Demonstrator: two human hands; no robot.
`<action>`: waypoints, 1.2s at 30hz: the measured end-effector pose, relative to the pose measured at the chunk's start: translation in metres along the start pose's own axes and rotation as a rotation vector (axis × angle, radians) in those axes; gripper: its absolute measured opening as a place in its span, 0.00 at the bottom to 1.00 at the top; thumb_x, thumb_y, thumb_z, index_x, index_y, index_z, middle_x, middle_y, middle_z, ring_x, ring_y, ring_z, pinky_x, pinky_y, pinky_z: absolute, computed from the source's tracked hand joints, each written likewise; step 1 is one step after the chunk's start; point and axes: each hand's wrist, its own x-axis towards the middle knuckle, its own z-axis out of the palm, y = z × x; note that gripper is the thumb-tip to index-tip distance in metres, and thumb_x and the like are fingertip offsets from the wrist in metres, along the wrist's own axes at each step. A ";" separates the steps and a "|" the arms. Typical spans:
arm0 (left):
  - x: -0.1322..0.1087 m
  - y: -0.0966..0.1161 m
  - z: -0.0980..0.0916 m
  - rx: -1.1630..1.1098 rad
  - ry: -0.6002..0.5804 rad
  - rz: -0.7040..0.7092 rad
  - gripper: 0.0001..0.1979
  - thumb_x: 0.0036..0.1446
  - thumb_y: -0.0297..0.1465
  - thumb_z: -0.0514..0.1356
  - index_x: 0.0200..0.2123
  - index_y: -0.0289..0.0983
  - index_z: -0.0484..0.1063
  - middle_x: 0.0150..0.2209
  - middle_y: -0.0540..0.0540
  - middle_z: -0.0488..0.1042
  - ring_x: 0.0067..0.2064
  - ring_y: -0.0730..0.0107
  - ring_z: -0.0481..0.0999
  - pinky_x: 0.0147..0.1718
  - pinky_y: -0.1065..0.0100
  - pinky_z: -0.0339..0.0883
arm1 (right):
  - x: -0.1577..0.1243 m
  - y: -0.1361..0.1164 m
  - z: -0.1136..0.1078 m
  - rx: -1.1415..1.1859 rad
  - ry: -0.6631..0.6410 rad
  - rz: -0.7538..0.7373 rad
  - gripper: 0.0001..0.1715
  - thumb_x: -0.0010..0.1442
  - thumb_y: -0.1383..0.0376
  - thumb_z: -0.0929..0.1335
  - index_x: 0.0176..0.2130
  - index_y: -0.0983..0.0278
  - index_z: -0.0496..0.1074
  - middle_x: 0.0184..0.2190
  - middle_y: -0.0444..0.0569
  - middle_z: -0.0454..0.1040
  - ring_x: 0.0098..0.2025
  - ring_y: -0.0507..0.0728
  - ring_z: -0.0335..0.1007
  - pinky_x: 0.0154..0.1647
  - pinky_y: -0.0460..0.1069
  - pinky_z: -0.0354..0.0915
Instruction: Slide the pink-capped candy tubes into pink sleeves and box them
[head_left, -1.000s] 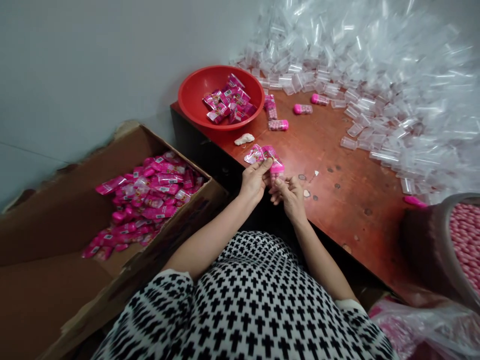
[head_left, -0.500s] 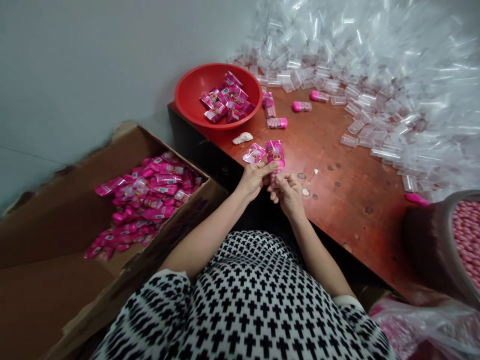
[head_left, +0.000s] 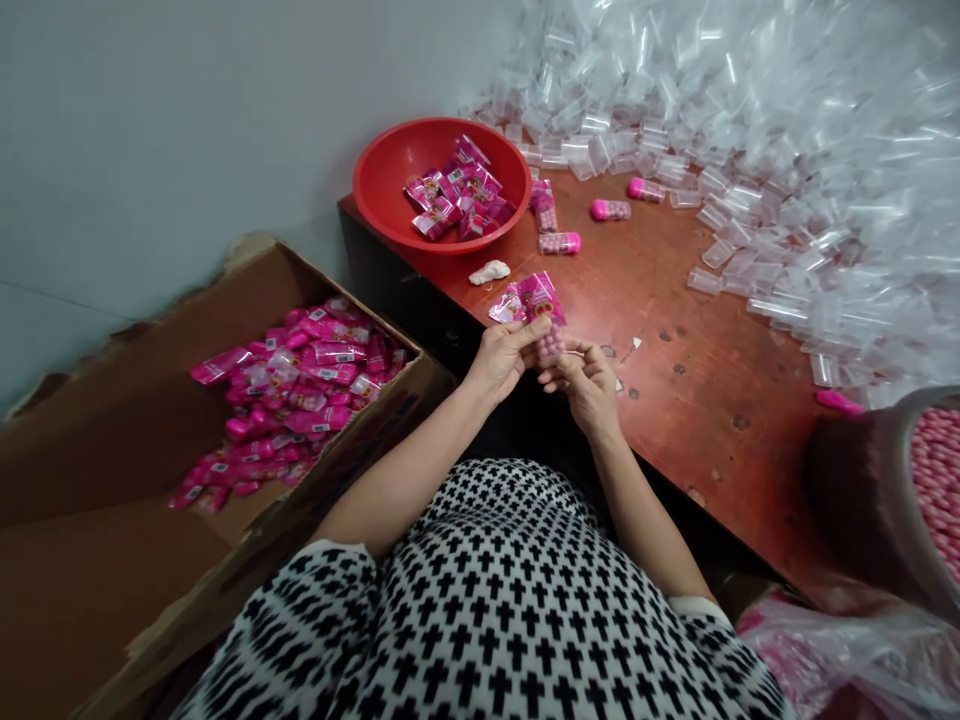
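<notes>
My left hand [head_left: 501, 357] and my right hand [head_left: 587, 383] meet over the near edge of the brown table [head_left: 675, 330]. Between them is a small clear tube of pink candies [head_left: 550, 345] with a pink printed sleeve [head_left: 544, 297] over its upper part. Fingers of both hands pinch the tube. A second pink sleeve [head_left: 507, 304] lies on the table just beyond my left hand.
A red bowl [head_left: 390, 175] holding pink sleeves sits at the table's far left corner. Filled tubes [head_left: 561, 242] and a heap of empty clear tubes [head_left: 750, 150] lie behind. A cardboard box [head_left: 112, 440] of wrapped tubes stands left. A basin of pink candies [head_left: 930, 480] is at right.
The tube and its sleeve have risen a little between my hands, and the sleeve is turned slightly. Both hands stay at the table edge.
</notes>
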 end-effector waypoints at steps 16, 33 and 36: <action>-0.036 0.034 -0.071 0.092 0.402 0.633 0.36 0.54 0.59 0.46 0.52 0.38 0.69 0.43 0.39 0.78 0.43 0.62 0.79 0.48 0.57 0.69 | 0.010 -0.004 0.014 -0.091 0.019 0.070 0.15 0.55 0.55 0.70 0.31 0.62 0.65 0.21 0.41 0.76 0.18 0.47 0.70 0.16 0.40 0.63; 0.070 -0.005 -0.068 1.379 0.355 0.792 0.09 0.58 0.33 0.59 0.38 0.42 0.79 0.50 0.47 0.76 0.60 0.59 0.61 0.64 0.51 0.41 | 0.005 -0.006 0.015 -0.303 0.070 0.096 0.17 0.51 0.54 0.72 0.29 0.64 0.68 0.21 0.44 0.76 0.17 0.49 0.68 0.16 0.42 0.62; 0.075 -0.007 -0.071 1.286 0.332 0.856 0.11 0.59 0.28 0.56 0.36 0.42 0.79 0.46 0.48 0.78 0.58 0.63 0.64 0.64 0.54 0.41 | 0.003 -0.007 0.018 -0.285 0.054 0.093 0.17 0.52 0.53 0.71 0.30 0.64 0.67 0.22 0.43 0.75 0.18 0.48 0.68 0.17 0.42 0.63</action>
